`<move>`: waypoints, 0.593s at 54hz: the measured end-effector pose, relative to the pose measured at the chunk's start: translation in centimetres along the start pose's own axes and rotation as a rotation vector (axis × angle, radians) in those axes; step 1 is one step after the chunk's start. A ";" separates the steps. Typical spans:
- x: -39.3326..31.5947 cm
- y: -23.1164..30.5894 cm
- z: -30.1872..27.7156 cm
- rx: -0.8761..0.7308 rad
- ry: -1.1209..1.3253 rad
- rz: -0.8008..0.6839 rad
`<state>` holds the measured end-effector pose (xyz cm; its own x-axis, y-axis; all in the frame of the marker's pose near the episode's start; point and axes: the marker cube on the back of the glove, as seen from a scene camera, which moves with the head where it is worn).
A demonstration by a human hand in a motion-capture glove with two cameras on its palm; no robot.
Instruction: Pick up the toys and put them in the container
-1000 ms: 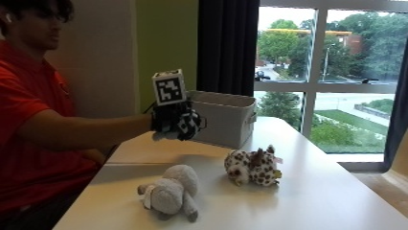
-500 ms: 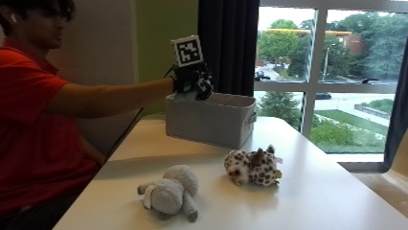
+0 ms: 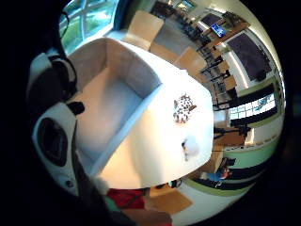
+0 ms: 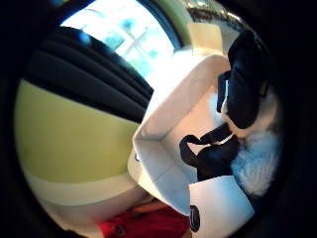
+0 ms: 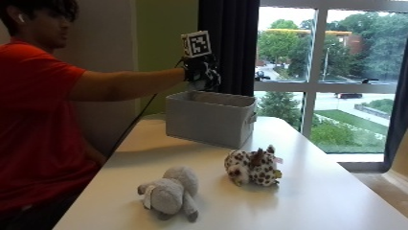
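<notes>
White plush toy (image 4: 257, 163) gripped in gloved right hand (image 5: 203, 73), fingers curled round it, directly above grey container (image 5: 210, 118) at bench (image 5: 319, 191) far edge. Judgement: lower inside walls before release, drop centred. Spotted toy (image 5: 252, 166) and grey sheep toy (image 5: 169, 192) lie mid-bench, near front, not yet collected

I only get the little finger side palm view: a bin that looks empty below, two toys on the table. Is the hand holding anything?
Observer: Yes. The thumb side palm view shows a white fluffy toy against the palm, with the fingers curled round it.
Operator: Is the hand touching the bin?
Observer: No. In the outside view the right hand hangs above the container, clear of its rim.
</notes>
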<state>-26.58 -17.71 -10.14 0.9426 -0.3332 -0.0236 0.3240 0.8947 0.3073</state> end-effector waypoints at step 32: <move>2.0 2.7 0.8 -0.188 -0.062 -0.039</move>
<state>-23.90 -16.20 -8.58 0.9239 -0.3815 0.0282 0.3755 0.9185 0.1241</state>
